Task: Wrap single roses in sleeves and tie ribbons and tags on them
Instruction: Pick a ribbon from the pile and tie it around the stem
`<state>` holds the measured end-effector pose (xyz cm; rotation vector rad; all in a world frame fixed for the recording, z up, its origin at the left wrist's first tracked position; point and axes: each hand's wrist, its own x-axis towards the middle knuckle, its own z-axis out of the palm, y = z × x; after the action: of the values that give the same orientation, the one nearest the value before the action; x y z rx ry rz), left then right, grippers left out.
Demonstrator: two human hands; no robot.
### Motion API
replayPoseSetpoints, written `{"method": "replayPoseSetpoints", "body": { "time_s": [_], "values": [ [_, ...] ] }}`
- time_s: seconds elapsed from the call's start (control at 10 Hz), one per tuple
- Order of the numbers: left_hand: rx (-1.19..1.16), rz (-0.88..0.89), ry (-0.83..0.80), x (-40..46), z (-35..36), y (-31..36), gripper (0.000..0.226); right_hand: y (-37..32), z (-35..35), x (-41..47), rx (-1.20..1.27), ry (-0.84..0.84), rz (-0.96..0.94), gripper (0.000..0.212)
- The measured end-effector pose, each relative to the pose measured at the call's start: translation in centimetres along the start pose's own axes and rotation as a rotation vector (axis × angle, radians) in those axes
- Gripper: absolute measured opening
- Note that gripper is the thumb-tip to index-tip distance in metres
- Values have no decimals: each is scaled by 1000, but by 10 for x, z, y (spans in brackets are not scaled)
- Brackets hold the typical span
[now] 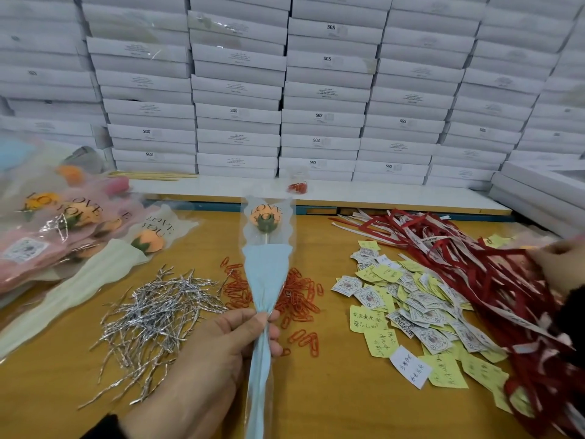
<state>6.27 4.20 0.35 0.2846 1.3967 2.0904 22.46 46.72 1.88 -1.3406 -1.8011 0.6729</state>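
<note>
An orange rose (265, 217) sits upright in its blue-lined "LOVE YOU" sleeve (267, 274), held above the table (332, 391), the left hand (215, 350) pinching the sleeve's gathered neck. The right hand (560, 264) is at the red ribbon pile (493, 280); whether its blurred fingers grip one I cannot tell. Wrapping looks done; tying seems next, needing one ribbon drawn free and brought to the pinched neck.

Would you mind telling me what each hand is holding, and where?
Left hand pinches the blue-sleeved rose at its gathered neck; right hand reaches into the red ribbons, grip unclear.
</note>
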Motion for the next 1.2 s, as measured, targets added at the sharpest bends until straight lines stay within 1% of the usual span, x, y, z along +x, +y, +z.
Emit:
{"method": "replayPoseSetpoints", "body": {
  "time_s": [0.1, 0.2, 0.3, 0.4, 0.5, 0.6, 0.7, 0.8, 0.9, 1.0, 1.1, 1.2],
  "values": [
    [-10, -2, 4, 0, 0, 0, 15, -35, -7, -16, 272, 28, -47, 13],
    [-16, -5, 3, 1, 0, 0, 15, -66, -10, -27, 339, 103, -26, 12],
    [-11, -6, -6, 2, -1, 0, 17, -102, -14, -39, 367, 84, -196, 20],
    [-11, -5, -11, 2, -1, 0, 22, -148, -25, -80, 454, 152, -455, 20],
    [-4, -2, -11, 3, -1, -1, 17, -179, -21, -150, 672, -22, -625, 16],
    [3, -6, -17, 2, -2, -1, 16, -182, 10, -203, 629, -409, -574, 18],
    [10, -7, -35, 0, -1, 1, 22, -170, 42, -233, 536, -691, -398, 20],
    [4, 2, -43, -1, 0, 2, 27, -155, 64, -252, 425, -818, -328, 25],
    [7, 23, -46, -1, -1, 1, 35, -151, 75, -259, 377, -885, -291, 18],
    [18, 35, -65, 0, -2, 0, 42, -150, 80, -265, 338, -993, -291, 15],
    [16, 45, -73, 0, -2, 0, 42, -150, 81, -273, 404, -1122, -225, 26],
    [27, 60, -84, -1, -3, 1, 41, -149, 84, -274, 531, -1170, -93, 25]
  ]
}}
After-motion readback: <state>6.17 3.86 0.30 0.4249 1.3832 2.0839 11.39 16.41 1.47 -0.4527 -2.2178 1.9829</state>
